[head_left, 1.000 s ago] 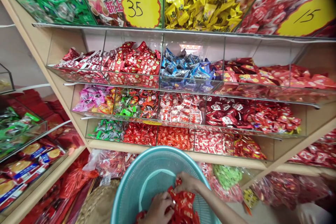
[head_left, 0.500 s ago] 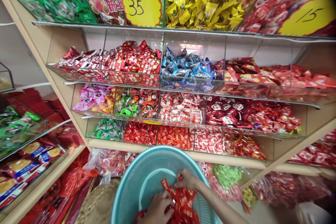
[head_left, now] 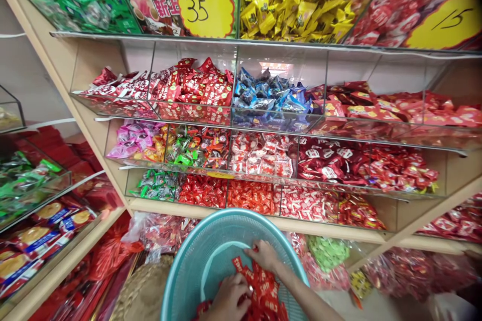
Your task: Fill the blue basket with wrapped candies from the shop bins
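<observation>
A round teal plastic mesh basket sits low in the middle of the view, and its lower part runs out of the picture. A heap of red foil sweet packets lies inside it. My left hand is down in the basket, gripping the left side of the heap. My right hand rests at the top of the heap, its fingers curled beside a small red packet. Whether it holds that packet is hidden.
Tiers of clear acrylic bins on a wooden shelf hold sorted wrapped sweets in front of me. Yellow price signs include a "35". A woven straw item stands to the lower left, and bagged sweets lie behind the basket.
My right hand has drawn slightly up and away from the heap. The packets have shifted a little, and the whole view has moved slightly.
</observation>
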The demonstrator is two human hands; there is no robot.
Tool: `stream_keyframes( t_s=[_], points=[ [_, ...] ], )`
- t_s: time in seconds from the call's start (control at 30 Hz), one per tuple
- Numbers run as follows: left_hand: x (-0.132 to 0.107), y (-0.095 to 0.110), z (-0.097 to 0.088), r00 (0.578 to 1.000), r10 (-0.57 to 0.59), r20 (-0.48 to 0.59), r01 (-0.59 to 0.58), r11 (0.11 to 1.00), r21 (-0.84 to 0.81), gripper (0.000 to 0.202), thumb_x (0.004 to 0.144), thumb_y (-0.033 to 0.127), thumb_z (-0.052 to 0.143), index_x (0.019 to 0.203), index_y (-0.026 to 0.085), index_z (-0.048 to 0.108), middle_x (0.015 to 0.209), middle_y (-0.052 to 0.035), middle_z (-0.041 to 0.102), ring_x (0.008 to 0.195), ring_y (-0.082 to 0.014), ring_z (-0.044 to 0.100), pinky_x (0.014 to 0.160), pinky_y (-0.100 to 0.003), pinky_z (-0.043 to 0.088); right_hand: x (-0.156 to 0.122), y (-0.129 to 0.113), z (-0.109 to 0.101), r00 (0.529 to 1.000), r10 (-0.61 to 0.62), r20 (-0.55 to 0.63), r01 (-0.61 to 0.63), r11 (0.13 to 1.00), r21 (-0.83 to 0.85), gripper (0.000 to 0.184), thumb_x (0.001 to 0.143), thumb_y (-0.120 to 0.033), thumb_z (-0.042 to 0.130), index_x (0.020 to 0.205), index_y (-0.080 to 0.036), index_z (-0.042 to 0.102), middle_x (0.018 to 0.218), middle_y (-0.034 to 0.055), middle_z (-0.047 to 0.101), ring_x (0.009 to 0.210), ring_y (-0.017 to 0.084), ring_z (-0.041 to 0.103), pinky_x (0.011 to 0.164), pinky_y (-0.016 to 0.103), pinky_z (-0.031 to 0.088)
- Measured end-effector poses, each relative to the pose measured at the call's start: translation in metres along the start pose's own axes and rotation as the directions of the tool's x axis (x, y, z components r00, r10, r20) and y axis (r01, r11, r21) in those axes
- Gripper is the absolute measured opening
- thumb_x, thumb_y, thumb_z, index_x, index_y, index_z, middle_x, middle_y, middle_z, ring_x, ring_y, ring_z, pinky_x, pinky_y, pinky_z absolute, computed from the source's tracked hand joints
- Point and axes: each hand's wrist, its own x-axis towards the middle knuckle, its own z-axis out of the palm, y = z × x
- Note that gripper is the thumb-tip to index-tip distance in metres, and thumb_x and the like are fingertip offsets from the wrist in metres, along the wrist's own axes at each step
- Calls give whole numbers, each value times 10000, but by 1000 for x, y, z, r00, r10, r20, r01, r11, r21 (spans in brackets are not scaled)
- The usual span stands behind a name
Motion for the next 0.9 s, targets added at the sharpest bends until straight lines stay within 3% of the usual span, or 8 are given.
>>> stream_keyframes(
  t_s=[0.17, 0.37, 0.6, 0.7, 0.9],
  points=[
    [0, 0, 0, 999, 11, -32, -11, 1000, -5, 185, 790, 294, 484, 906, 256, 624, 992, -15, 554, 949, -166, 473, 868, -314, 353, -5, -1, -2, 1000, 4, 27, -4, 1000, -7, 654, 736, -733, 327, 627, -168, 637, 603, 60, 623, 583, 162, 558, 548, 249, 332],
    [0, 3, -2, 999, -10, -53, 8, 999, -32, 141, 747, 235, 543, 861, 261, 622, 973, 12, 570, 940, -149, 489, 860, -293, 347, -11, -5, -10, 997, 44, 61, -47, 998, 44, 742, 766, -736, 196, 648, -169, 660, 634, 88, 637, 658, 193, 598, 603, 264, 367],
    [0, 0, 1, 998, -10, -57, 8, 1000, -27, 131, 746, 236, 545, 850, 255, 622, 975, 7, 571, 939, -153, 493, 852, -294, 351, -10, -4, -15, 998, 28, 49, -30, 999, 42, 702, 799, -695, 195, 627, -185, 647, 631, 80, 630, 680, 196, 603, 619, 270, 367],
    [0, 0, 1, 998, -17, -54, 15, 1000, -23, 138, 748, 235, 541, 857, 259, 622, 980, 7, 570, 946, -154, 494, 855, -295, 352, -6, -1, -11, 999, -5, 44, 3, 999, 34, 622, 798, -668, 291, 612, -176, 625, 607, 53, 619, 619, 170, 569, 572, 255, 343],
    [1, 1, 0, 998, -33, -45, 33, 999, -10, 141, 734, 238, 558, 854, 264, 626, 994, 8, 575, 954, -154, 501, 854, -292, 355, 1, 2, -7, 999, -48, 2, 48, 998, 41, 443, 817, -561, 395, 760, -176, 607, 735, 44, 641, 725, 168, 570, 636, 246, 357]
  ],
)
